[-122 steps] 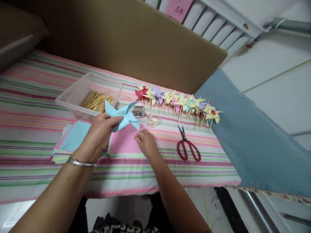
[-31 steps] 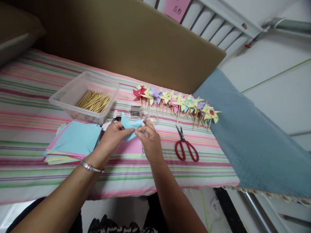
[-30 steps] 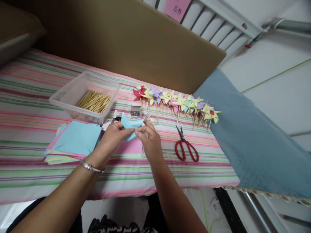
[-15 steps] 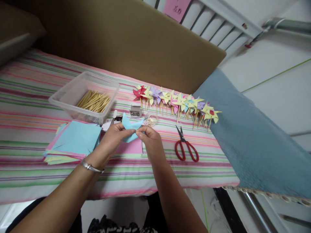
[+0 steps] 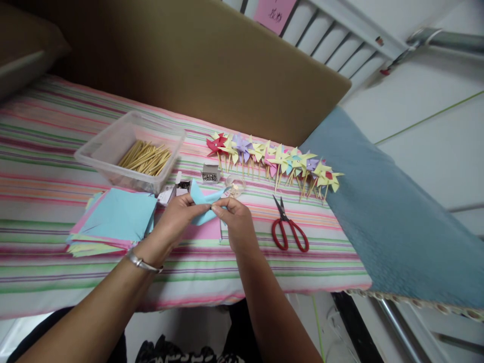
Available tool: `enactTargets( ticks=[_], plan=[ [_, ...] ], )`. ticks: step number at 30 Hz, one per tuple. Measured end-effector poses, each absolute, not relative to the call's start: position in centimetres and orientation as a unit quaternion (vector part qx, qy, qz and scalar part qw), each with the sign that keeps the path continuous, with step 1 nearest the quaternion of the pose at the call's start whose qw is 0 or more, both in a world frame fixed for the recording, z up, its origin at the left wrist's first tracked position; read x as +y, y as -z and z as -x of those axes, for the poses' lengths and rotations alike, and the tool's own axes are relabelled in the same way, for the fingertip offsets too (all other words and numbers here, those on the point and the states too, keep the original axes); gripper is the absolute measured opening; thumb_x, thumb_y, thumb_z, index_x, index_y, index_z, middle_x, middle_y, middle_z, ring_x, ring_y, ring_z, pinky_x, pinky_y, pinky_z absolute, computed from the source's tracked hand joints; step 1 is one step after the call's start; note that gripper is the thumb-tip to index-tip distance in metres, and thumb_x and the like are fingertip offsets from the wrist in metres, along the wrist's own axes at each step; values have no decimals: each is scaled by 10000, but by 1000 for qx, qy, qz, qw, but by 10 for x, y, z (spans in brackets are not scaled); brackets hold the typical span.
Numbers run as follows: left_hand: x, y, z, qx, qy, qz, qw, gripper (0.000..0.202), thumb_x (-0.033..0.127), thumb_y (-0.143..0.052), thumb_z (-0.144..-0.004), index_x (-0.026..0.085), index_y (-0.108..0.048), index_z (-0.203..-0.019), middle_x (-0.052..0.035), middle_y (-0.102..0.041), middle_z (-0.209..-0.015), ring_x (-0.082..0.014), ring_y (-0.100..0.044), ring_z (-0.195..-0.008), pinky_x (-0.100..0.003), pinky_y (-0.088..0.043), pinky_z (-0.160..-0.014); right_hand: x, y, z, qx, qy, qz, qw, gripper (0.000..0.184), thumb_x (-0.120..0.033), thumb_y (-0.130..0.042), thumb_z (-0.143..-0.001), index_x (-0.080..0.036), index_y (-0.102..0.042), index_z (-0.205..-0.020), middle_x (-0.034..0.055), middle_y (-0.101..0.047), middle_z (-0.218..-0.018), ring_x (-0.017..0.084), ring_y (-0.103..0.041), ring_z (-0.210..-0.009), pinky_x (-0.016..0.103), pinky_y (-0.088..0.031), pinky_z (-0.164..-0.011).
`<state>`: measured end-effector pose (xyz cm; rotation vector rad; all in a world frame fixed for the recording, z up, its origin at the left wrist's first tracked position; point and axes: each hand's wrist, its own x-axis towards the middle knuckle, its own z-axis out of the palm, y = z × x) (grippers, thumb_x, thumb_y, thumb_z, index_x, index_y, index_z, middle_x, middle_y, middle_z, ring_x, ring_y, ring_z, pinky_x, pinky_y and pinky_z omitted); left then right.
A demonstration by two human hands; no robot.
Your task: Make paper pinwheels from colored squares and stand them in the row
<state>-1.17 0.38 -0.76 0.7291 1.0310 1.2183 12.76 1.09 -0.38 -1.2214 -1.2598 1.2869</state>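
Light-blue paper is what both hands are working on: the blue paper pinwheel (image 5: 204, 200) is held just above the striped cloth (image 5: 56, 131), over a pink sheet (image 5: 202, 230) lying flat there. We find the left hand (image 5: 174, 218) curled, with thumb and fingertips pinched on the pinwheel's left part. The right hand (image 5: 235, 223) is likewise curled, its fingertips closed on the centre of the piece, touching the left hand's fingertips. Whether a pin sits between the right fingers, we cannot tell. A metal bracelet (image 5: 142, 263) sits on the left wrist.

To the left of the hands lies a stack of coloured paper (image 5: 115, 218), blue sheet on top. Beyond it stands a clear plastic tub (image 5: 124, 177) holding wooden sticks (image 5: 145, 157). Just beyond the pinwheel we note a small box of pins (image 5: 210, 174) and a small clear dish (image 5: 236, 185) (contents too small to identify). A row of finished pinwheels (image 5: 272, 159) on sticks lies further back and to the right. Red-handled scissors (image 5: 289, 229) lie near the right hand, blades closed, apart from it.
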Motion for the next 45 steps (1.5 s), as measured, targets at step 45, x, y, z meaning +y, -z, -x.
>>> enactTargets(
  ticks=[45],
  plan=[
    [1,8,9,429,-539,-321,650,256,309,-822,-579,165,-734,-771,4,-692,-674,-100,-541,-584,-231,-410,-614,12,1,-127,-541,-476,489,491,93,-218,-665,-687,-206,-577,-710,-41,-554,-663,129,-498,-636,258,-399,-642]
  ],
)
